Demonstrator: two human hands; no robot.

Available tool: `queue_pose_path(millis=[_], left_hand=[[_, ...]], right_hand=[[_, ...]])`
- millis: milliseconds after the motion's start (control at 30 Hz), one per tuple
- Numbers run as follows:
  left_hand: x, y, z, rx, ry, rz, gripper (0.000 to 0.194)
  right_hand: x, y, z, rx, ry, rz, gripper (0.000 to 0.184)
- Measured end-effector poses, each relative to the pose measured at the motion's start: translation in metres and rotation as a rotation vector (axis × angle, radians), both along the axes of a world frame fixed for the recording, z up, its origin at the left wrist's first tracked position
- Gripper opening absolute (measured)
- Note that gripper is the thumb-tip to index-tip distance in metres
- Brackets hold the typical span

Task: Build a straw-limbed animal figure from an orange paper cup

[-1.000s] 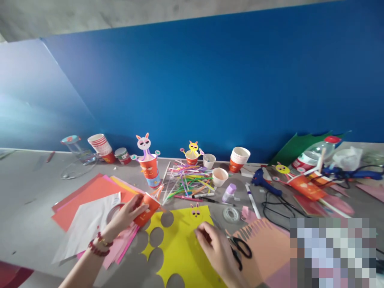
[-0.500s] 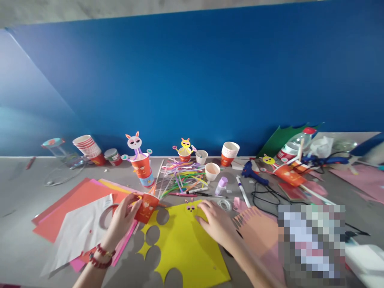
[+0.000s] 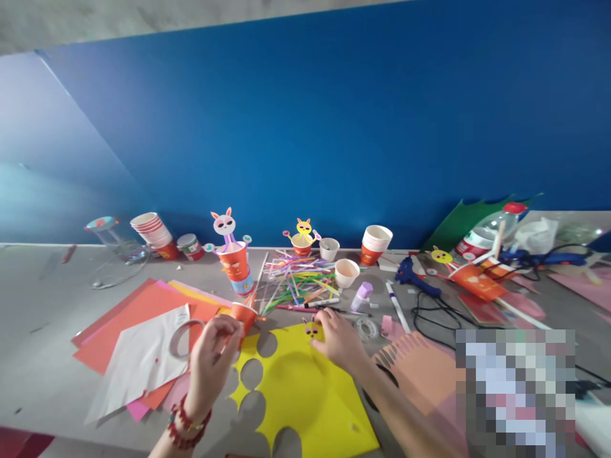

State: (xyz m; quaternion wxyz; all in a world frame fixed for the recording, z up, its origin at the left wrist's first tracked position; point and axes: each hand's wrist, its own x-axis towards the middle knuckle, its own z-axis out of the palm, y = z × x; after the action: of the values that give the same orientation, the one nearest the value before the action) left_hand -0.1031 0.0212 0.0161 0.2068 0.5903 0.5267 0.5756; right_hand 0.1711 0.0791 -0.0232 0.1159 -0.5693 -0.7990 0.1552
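My left hand [image 3: 214, 350] is in front of a red-orange paper cup [image 3: 245, 313], covering part of it. Its fingers are curled together; whether anything is between them is hidden. Orange strips stick up at the cup's rim. A small yellow rabbit face [image 3: 312, 331] with pink ears lies on the top edge of a yellow sheet [image 3: 305, 381] with round holes cut from it. My right hand [image 3: 337, 337] has its thumb and fingertips closed on the face's right side. Scissors [image 3: 386, 375] show partly beneath my right forearm.
Behind lie a heap of coloured strips [image 3: 300, 280], a rabbit on stacked cups [image 3: 233, 257] and a smaller yellow rabbit cup [image 3: 302, 245]. At right are a glue stick [image 3: 363, 296], a tape roll [image 3: 366, 329], a marker [image 3: 398, 306] and a glue gun [image 3: 417, 280]. Coloured sheets [image 3: 114, 324] spread left.
My right hand has moved forward to the rabbit face and closed on it. My left hand, earlier on the paper cup, has come in front of it with fingers curled. The view has swung slightly.
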Motion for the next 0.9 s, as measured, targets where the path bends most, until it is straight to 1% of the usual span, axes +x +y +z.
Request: queue_pose_path(millis=[67, 133, 167, 233, 267, 333, 400, 500, 600, 667, 800, 900], left_hand=[[0.017, 0.000, -0.001, -0.076, -0.017, -0.113, 0.011], [0.032, -0.001, -0.005, -0.196, 0.053, -0.212, 0.012], [0.039, -0.001, -0.008, -0.253, 0.125, -0.258, 0.011], [0.051, -0.002, -0.015, -0.315, 0.336, -0.381, 0.009], [0.056, -0.003, -0.019, -0.306, 0.461, -0.437, 0.014], [0.066, -0.004, -0.027, -0.277, 0.702, -0.527, 0.037], [0.074, -0.004, -0.033, -0.282, 0.885, -0.525, 0.052], [0.082, -0.001, -0.036, -0.307, 1.020, -0.499, 0.058], [0.084, 0.003, -0.034, -0.306, 1.069, -0.505, 0.059], [0.084, 0.005, -0.032, -0.301, 1.094, -0.502, 0.059], [0.083, 0.007, -0.031, -0.309, 1.108, -0.495, 0.057], [0.082, 0.009, -0.032, -0.331, 1.102, -0.512, 0.060]], right_hand=[[0.001, 0.001, -0.002, -0.004, 0.010, -0.012, 0.026], [0.001, 0.000, -0.003, -0.005, 0.017, -0.018, 0.026], [0.001, 0.000, -0.003, -0.004, 0.018, -0.017, 0.026], [0.001, -0.001, -0.001, -0.004, 0.016, -0.007, 0.028], [0.001, -0.001, 0.000, -0.003, 0.013, 0.000, 0.031], [0.001, -0.002, 0.002, 0.001, 0.004, 0.016, 0.033], [0.002, -0.002, 0.004, 0.006, -0.006, 0.030, 0.031], [0.003, -0.002, 0.006, 0.011, -0.025, 0.053, 0.027], [0.004, -0.001, 0.008, 0.015, -0.046, 0.103, 0.029], [0.004, 0.002, 0.011, 0.020, -0.058, 0.169, 0.031], [-0.004, 0.011, 0.020, 0.034, -0.091, 0.325, 0.026], [-0.011, 0.020, 0.026, 0.034, -0.137, 0.408, 0.023]])
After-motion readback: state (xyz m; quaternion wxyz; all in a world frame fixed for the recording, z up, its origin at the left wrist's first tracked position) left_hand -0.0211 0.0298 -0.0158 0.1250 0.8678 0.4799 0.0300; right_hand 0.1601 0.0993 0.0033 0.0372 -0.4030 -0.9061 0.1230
